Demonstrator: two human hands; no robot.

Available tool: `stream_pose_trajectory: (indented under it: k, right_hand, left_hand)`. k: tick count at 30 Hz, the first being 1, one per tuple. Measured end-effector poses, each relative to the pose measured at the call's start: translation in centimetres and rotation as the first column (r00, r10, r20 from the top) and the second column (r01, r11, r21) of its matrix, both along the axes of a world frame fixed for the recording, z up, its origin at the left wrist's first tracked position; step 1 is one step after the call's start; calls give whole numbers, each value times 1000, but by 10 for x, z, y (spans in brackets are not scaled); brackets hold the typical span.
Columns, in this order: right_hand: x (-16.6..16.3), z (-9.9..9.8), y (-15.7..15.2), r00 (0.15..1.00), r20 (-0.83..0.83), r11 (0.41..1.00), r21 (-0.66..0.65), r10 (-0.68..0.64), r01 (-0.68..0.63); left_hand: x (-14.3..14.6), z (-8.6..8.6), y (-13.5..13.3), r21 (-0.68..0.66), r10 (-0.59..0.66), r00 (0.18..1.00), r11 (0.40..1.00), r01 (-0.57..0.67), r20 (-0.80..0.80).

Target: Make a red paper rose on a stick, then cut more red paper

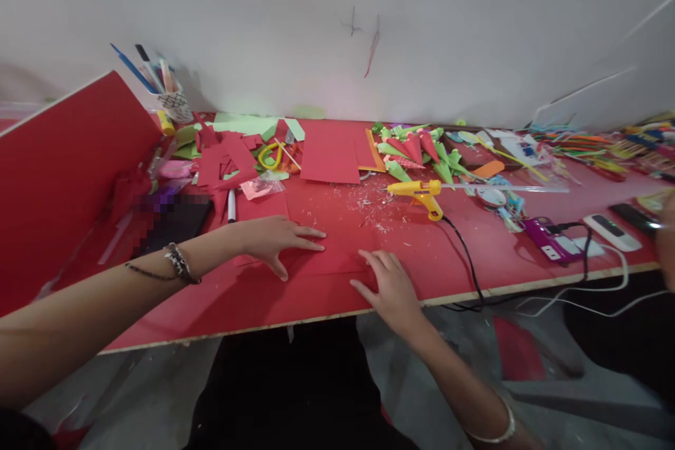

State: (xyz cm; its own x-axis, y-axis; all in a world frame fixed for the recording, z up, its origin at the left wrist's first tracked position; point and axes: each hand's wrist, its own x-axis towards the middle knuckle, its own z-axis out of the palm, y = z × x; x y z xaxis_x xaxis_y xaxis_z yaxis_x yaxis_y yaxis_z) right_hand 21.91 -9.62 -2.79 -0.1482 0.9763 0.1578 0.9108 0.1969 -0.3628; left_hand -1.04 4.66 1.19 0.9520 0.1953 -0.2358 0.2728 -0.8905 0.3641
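Note:
A piece of red paper [330, 256] lies flat on the red tabletop [211, 309], hard to tell apart from it by colour. My left hand [274, 239] rests with fingers spread at the paper's left side. At its right end is my right hand [387, 285], thumb and fingers apart, fingertips on or close to the paper's edge. Neither hand grips anything. Just beyond my left hand are a white marker [231, 206] and a small clear packet [261, 187]. A yellow glue gun [419, 193] lies on its side beyond my right hand.
Red paper scraps [226, 158] pile up at the back left, near a pen cup [175, 104]. Red and green paper cones [414, 150] lie at the back. A purple power strip [553, 240] with cables sits right. Part of another person [667, 246] shows at the right edge.

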Motion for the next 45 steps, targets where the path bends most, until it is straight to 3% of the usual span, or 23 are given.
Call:
stream_pose_trajectory:
  k: [6,9,13,16,19,22,25,27,31,38,45]
  right_hand:
    - [-13,4,13,980,-194,995,-83,45,-63]
    - [-14,3,18,947,-317,993,-89,43,-75]
    - [-15,8,33,767,-640,976,-187,-37,-109]
    - [-20,17,46,673,-736,961,-233,-72,-151]
    - [-26,29,54,654,-755,962,-214,-51,-171]
    - [-31,43,56,700,-708,992,10,95,-125]
    - [-32,55,58,855,-431,925,356,290,-134]
    - [-32,61,59,905,-258,876,438,337,-201]
    - [-37,69,63,894,-174,876,344,413,-338]
    - [-45,77,66,837,-346,903,227,424,-364]
    - [-30,83,67,819,-437,928,204,371,-311]
  left_hand:
    - [5,0,-8,46,27,997,999,-23,-79]
    - [8,-1,-20,169,102,995,981,-98,-20]
    - [15,10,-37,384,125,985,909,-162,121]
    - [19,26,-43,511,77,977,843,-170,198]
    - [19,41,-42,632,49,981,759,-157,185]
    - [17,49,-39,708,70,975,677,-203,213]
    - [14,56,-39,674,148,959,685,-277,244]
    - [14,61,-41,626,186,954,722,-296,237]
    - [15,65,-49,581,213,930,733,-354,299]
    - [11,49,-49,691,59,844,545,-474,533]
    - [-10,45,-38,702,25,813,489,-518,582]
